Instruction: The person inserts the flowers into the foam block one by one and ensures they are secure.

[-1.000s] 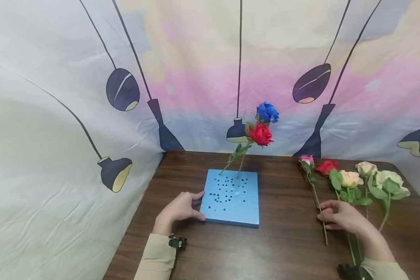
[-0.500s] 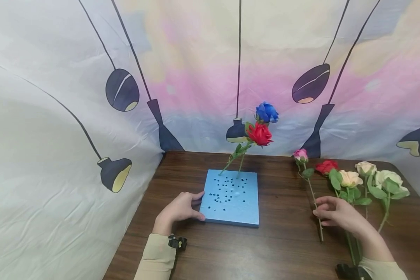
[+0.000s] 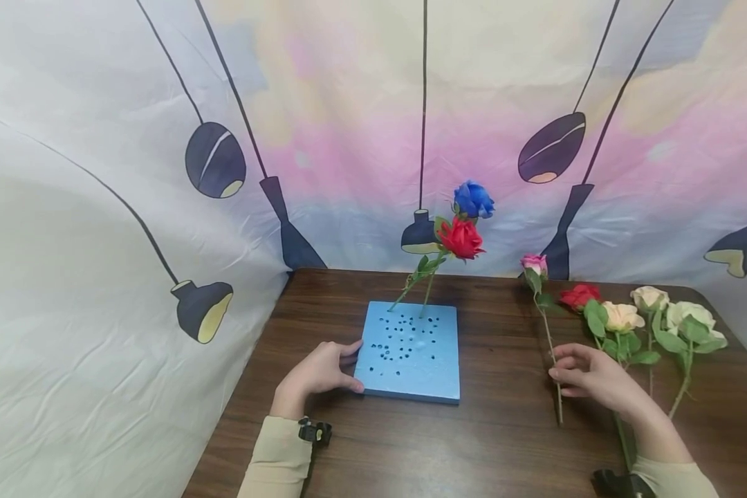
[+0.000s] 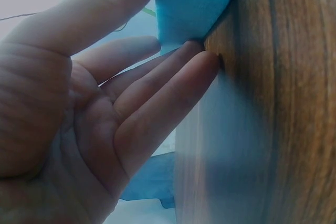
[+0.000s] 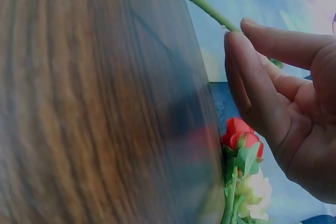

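Note:
A light blue foam block (image 3: 413, 382), pitted with several dark holes, lies on the brown table. A blue rose (image 3: 473, 199) and a red rose (image 3: 461, 238) stand in its back part, their stems leaning right. My left hand (image 3: 316, 372) rests at the block's left side, its fairly straight fingers touching the edge and the thumb at the near corner. At the right, my right hand (image 3: 597, 380) pinches the stem of a pink rose (image 3: 534, 263) between thumb and fingers. In the right wrist view the cut end of this stem (image 5: 205, 6) sticks out past the fingertips.
Beside my right hand lie another red rose (image 3: 580, 297), a peach rose (image 3: 622, 317), a cream rose (image 3: 650, 299) and a whitish rose (image 3: 697, 324). A cloth backdrop (image 3: 348, 138) painted with hanging lamps rises behind and left of the table (image 3: 485, 443).
My right hand has moved left with the pink rose, away from the other loose roses, and the bloom has risen a little. The left hand and the foam block have stayed put.

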`<state>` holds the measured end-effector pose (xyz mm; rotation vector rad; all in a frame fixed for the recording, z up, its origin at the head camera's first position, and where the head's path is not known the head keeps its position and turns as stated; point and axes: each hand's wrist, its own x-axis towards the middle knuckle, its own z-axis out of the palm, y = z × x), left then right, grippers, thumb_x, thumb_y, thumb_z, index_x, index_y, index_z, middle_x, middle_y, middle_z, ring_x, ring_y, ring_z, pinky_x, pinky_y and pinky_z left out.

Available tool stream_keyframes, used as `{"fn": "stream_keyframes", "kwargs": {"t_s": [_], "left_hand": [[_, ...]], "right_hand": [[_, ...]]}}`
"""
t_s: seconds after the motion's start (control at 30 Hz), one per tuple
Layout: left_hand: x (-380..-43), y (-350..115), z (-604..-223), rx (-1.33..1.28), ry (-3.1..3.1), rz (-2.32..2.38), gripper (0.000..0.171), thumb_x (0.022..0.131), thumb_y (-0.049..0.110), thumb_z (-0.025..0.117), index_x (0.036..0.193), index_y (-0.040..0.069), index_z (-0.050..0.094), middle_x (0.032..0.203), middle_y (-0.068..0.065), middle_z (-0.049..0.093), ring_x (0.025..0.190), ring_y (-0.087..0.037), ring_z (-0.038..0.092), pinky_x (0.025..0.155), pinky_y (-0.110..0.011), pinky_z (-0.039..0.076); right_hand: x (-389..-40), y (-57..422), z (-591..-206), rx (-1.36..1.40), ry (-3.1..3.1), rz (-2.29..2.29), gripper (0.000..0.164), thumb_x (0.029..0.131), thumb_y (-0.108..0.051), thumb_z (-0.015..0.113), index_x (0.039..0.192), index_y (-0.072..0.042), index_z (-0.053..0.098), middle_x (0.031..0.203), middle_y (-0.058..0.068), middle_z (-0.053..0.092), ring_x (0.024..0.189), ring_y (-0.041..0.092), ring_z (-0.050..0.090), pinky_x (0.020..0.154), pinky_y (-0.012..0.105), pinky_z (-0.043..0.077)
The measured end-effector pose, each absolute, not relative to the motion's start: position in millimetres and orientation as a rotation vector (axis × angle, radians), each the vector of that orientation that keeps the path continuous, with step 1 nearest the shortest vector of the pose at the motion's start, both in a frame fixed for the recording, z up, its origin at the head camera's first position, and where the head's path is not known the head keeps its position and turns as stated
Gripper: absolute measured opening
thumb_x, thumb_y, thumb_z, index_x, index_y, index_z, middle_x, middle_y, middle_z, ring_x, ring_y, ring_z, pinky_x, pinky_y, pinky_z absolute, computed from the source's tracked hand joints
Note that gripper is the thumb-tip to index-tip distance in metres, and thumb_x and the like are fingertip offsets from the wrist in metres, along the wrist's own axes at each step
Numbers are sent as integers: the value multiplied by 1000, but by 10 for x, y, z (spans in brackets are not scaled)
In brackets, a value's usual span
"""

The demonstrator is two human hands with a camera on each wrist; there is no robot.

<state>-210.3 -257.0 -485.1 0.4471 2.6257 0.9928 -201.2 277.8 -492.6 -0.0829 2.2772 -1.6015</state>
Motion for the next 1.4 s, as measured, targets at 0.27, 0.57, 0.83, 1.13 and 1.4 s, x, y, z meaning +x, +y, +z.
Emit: {"fn": "stream_keyframes", "kwargs": {"t_s": [0.27,0.57,0.83,1.13,1.4], "left_hand": [[-2119,-2553,-4829,453,2619,985,99,78,28,99,159,2,49,151,-15,60,136,-24,62,114,-47,48],[-2118,-2536,-4842,472,2618,978,98,78,28,99,159,3,49,150,-15,61,135,-24,63,113,-48,49],[-2112,-2549,-4848,478,2622,987,98,77,30,99,158,1,50,150,-16,61,137,-25,61,114,-49,48],[-2111,-2554,-4835,468,2633,970,97,78,29,99,158,2,50,150,-16,61,136,-25,62,113,-49,49],[-2102,-2582,-4857,472,2637,984,98,77,29,99,157,-1,51,149,-18,61,135,-27,63,113,-50,49]], "right_hand": [[-2005,2616,-4897,-113,2359,-1689,57,103,-8,72,146,16,44,113,18,66,96,20,74,78,39,66],[-2093,2341,-4862,-131,2360,-1860,57,102,-10,75,146,12,48,111,14,67,94,17,75,76,38,66],[-2238,2012,-4788,-172,2356,-2029,47,103,-7,73,140,10,51,106,5,69,95,9,74,77,35,66],[-2391,1650,-4703,-138,2275,-2268,38,101,0,72,136,6,56,104,6,69,96,10,75,79,34,66],[-2601,1274,-4750,-78,2214,-2499,25,101,4,70,124,1,62,110,8,71,92,10,73,79,33,65]]}}
